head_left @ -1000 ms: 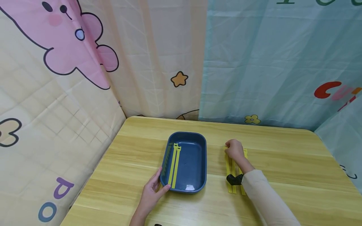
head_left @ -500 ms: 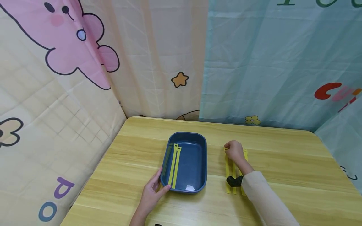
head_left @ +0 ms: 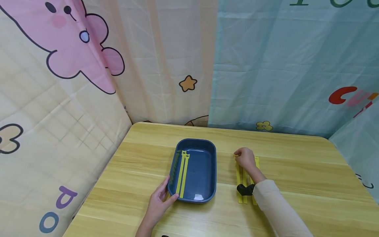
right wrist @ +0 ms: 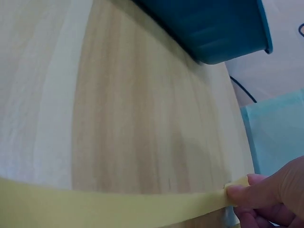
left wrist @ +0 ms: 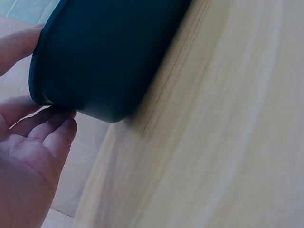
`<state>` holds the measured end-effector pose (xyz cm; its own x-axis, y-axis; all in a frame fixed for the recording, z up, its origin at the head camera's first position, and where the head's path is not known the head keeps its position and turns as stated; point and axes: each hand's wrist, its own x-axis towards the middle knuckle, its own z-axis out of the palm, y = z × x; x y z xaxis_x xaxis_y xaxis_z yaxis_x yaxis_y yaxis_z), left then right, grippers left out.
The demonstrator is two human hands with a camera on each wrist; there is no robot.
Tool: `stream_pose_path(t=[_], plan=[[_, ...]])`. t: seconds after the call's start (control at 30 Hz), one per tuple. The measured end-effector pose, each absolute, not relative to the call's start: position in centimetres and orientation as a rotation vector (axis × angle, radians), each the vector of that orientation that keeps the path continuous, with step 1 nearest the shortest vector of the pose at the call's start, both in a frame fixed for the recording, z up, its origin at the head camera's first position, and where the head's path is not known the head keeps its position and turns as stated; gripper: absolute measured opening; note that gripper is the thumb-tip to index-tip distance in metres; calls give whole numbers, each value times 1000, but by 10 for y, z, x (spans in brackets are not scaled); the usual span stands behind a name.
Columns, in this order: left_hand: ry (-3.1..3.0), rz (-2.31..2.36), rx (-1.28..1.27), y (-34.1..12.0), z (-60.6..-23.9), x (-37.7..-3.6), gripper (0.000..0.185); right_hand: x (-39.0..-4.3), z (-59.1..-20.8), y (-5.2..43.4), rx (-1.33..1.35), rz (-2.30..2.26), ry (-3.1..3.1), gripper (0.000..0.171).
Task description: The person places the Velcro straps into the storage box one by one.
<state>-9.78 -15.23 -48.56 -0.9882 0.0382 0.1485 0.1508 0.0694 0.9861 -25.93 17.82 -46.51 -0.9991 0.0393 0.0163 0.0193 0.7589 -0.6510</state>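
Note:
A blue plastic tray (head_left: pixel 215 171) stands on the table with two yellow hook-and-loop cable ties (head_left: pixel 184 174) lying lengthwise in its left half. My left hand (head_left: pixel 157 202) grips the tray's near left corner, thumb at the rim and fingers along the outer wall. To the right of the tray, several more yellow cable ties lie side by side under my right arm. My right hand (head_left: pixel 245 158) pinches the far, slotted end of the leftmost one. In the right wrist view that cable tie (right wrist: pixel 118 208) stretches from the thumb and fingers to the left edge.
The wooden table (head_left: pixel 308 171) runs back to a patterned curtain (head_left: pixel 165 65), with fabric at both sides too. A black strap piece (head_left: pixel 245 189) at the right wrist covers part of the ties. A dark object barely shows at the bottom edge.
My right hand has shifted very slightly left, still at the end of the same cable tie. The left hand and the tray have stayed put.

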Motion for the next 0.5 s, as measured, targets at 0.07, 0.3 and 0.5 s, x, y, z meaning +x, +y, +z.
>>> stream_pose_path(t=[0.07,0.3,0.5], plan=[[-2231,-2079,-202,-153,-486,-98,70,-259,-464,179,-38,1105,-2897,13],[-2234,-2080,-198,-153,-486,-98,71,-259,-451,184,-78,1227,-2854,12],[-2227,-2087,-198,-153,-486,-98,70,-257,-446,184,-61,1262,-2865,12]])
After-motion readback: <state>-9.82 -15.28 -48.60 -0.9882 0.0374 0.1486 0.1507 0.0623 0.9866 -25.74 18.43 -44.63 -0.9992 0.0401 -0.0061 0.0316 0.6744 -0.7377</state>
